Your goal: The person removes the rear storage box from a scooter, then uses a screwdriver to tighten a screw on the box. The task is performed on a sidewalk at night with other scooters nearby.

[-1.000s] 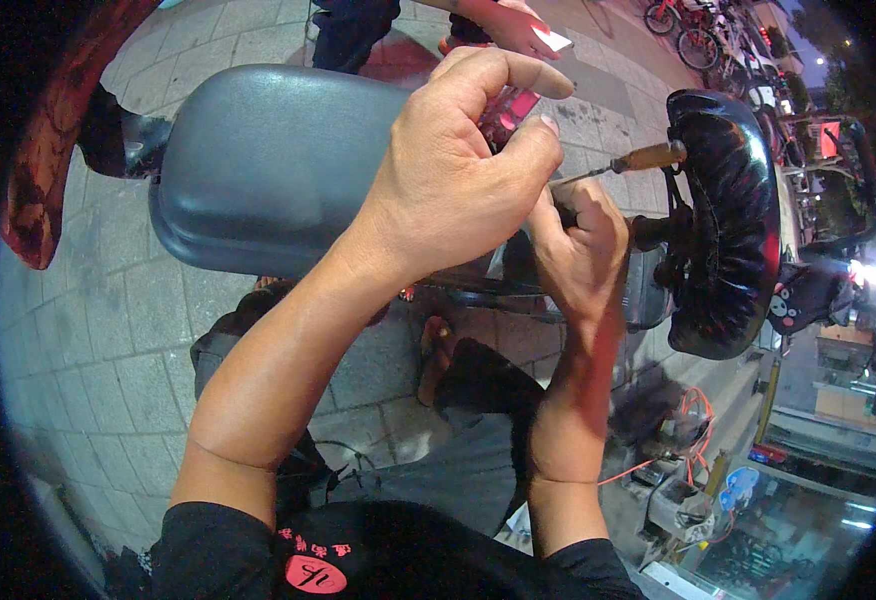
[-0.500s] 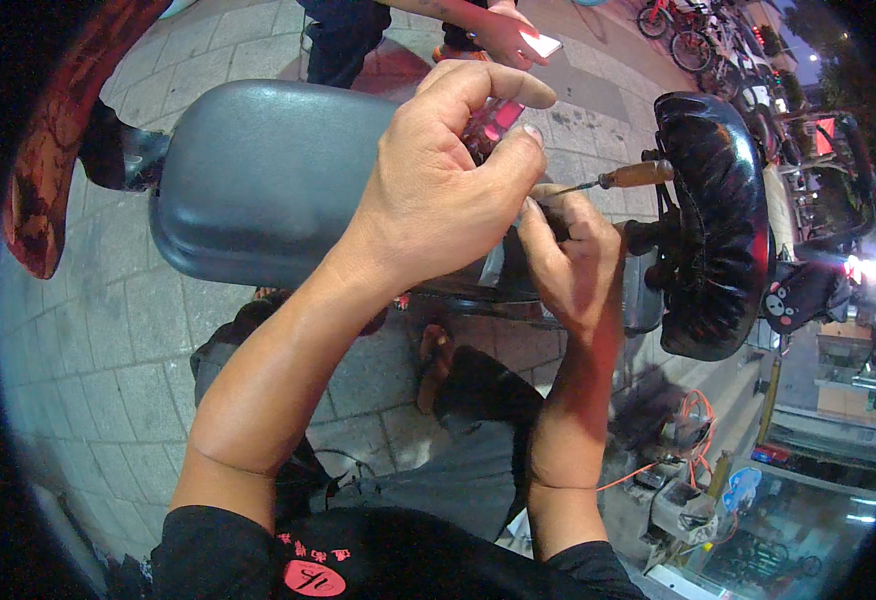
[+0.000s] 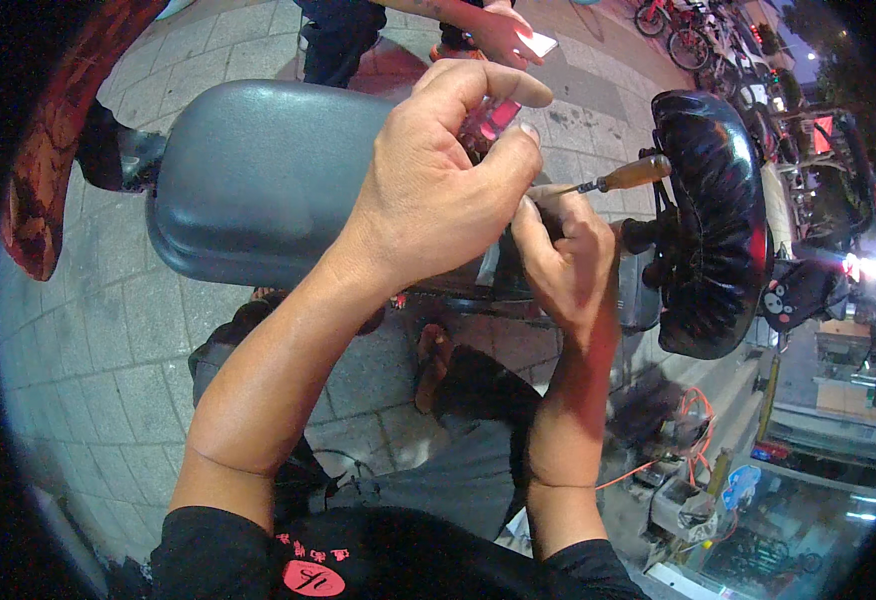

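Note:
My left hand (image 3: 433, 175) is curled with its thumb and index finger bent round a translucent pink-red piece (image 3: 496, 118), most of it hidden by the fingers. Just to its right, my right hand (image 3: 573, 245) is closed in a pinch, its fingertips close to the left thumb. A tool with a wooden handle and thin metal shaft (image 3: 636, 173) lies across the right fingers, its handle jutting out to the right and its tip hidden. Both hands are above the right end of a long dark grey padded seat (image 3: 268, 180); what lies under the fingertips is hidden.
A black saddle with a gathered shiny cover (image 3: 713, 225) stands right of my hands. Beyond the seat, another person's hand (image 3: 503, 35) holds a lit phone (image 3: 538, 44). An orange cable (image 3: 696, 430) and a grey box (image 3: 683, 510) are at the lower right. Bicycles (image 3: 693, 45) stand far right.
Both hands keep nearly the same pose and place. The wooden handle has tilted up very slightly.

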`<action>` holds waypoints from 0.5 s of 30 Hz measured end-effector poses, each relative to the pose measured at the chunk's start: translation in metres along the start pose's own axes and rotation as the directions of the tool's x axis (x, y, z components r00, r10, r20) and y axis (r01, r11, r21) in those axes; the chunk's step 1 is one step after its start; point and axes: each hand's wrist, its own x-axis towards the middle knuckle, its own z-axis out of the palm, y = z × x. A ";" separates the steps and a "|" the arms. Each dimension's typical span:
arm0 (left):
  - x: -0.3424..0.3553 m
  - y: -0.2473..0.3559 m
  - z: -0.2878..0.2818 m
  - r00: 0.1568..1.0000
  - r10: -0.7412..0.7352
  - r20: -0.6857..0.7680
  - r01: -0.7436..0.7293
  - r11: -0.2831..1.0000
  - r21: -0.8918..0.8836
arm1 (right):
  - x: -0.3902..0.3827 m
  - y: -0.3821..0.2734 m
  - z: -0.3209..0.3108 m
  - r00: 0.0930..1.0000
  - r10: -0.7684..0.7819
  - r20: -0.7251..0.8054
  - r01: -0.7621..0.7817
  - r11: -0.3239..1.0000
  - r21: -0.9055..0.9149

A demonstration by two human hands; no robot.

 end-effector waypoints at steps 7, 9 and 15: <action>-0.001 0.002 0.000 1.000 -0.015 -0.006 0.015 1.000 -0.004 | 0.002 0.003 0.003 0.995 -0.085 -0.051 0.081 0.994 -0.069; -0.001 0.003 0.000 1.000 -0.013 -0.009 0.013 1.000 0.002 | 0.002 0.001 0.002 0.998 -0.049 -0.039 0.047 0.997 -0.062; 0.000 0.002 -0.001 1.000 0.001 -0.011 -0.001 1.000 0.023 | 0.002 0.001 0.006 0.998 -0.025 -0.065 0.021 0.998 -0.066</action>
